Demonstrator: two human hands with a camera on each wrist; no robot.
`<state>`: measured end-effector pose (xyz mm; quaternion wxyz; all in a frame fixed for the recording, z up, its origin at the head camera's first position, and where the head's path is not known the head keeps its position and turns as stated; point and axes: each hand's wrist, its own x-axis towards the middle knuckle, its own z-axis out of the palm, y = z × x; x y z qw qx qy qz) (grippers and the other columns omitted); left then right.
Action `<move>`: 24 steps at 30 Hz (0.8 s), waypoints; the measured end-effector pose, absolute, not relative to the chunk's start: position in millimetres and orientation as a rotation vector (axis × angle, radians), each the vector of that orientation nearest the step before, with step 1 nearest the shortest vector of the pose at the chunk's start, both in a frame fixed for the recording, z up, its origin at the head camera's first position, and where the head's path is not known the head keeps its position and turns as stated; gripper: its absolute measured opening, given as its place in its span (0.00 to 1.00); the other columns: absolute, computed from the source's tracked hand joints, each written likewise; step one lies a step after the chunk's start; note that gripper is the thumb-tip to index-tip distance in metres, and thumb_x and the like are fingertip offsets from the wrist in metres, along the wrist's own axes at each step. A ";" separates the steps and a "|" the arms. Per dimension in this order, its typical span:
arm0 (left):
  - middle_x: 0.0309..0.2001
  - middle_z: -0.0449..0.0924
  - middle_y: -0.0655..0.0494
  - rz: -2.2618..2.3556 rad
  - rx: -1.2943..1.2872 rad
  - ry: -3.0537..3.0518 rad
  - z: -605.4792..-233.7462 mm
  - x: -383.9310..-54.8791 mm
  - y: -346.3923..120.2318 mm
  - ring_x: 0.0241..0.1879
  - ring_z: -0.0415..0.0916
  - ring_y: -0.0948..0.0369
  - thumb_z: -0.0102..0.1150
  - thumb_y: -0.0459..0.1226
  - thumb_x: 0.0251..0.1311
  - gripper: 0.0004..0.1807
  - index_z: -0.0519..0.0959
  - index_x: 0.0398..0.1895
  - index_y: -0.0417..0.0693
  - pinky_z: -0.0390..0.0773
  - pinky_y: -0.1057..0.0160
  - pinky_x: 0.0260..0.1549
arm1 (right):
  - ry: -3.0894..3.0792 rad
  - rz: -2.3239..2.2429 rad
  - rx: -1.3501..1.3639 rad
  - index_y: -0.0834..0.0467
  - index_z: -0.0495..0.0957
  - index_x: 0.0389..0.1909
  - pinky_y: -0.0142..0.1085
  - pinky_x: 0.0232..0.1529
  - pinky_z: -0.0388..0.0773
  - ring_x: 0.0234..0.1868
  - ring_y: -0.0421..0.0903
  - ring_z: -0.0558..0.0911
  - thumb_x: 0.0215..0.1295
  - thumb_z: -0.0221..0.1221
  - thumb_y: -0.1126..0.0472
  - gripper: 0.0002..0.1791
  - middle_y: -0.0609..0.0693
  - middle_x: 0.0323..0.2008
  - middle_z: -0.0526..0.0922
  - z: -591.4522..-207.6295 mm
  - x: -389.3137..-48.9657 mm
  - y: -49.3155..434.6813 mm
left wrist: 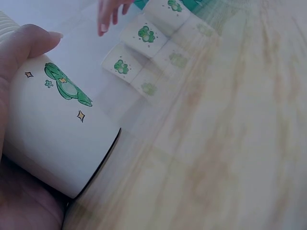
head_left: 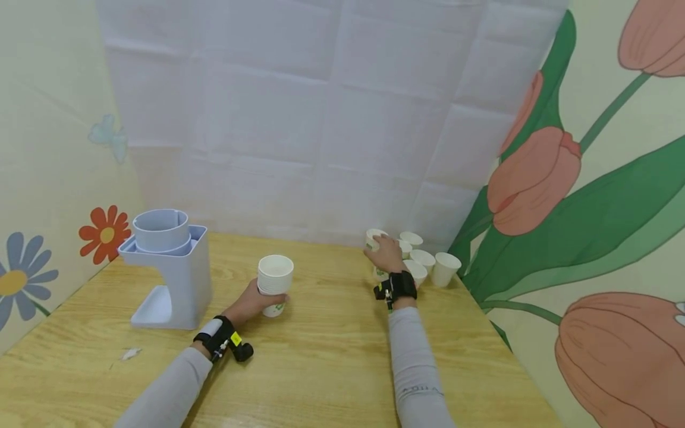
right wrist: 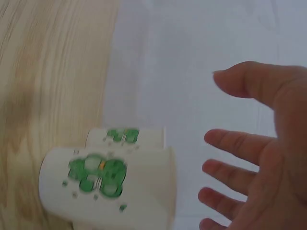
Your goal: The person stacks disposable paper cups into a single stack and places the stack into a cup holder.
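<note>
One nested stack of green-print white paper cups [head_left: 275, 286] at the person's eleven o'clock, which the left hand [head_left: 250, 303] grips round the side, apparently for steadiness; matching loose cups [head_left: 445, 271] at one o'clock, right hand [head_left: 386, 255] over them, fingers apart, seemingly spread to a cup's width.

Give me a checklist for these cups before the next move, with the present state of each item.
1. Left grip secure around the cup stack: ok, fingers and thumb curl round it.
2. Stack upright: ok.
3. Stack's base resting on the table: cannot tell.
4. Right grip holding a cup: not ok, fingers spread with nothing between them.
5. Loose cups upright: ok for those showing; the right grip partly hides some.
6. Lilac stand upright: ok.
</note>
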<state>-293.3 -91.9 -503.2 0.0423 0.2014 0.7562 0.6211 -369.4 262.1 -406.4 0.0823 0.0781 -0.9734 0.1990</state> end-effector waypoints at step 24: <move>0.61 0.74 0.38 1.914 0.620 2.297 -504.6 -293.0 -93.2 0.62 0.72 0.46 0.70 0.37 0.62 0.37 0.63 0.70 0.38 0.70 0.42 0.64 | -3.114 0.455 0.087 0.71 0.54 0.76 0.67 0.73 0.48 0.74 0.77 0.53 0.66 0.57 0.52 0.44 0.77 0.74 0.54 -413.2 -366.4 286.9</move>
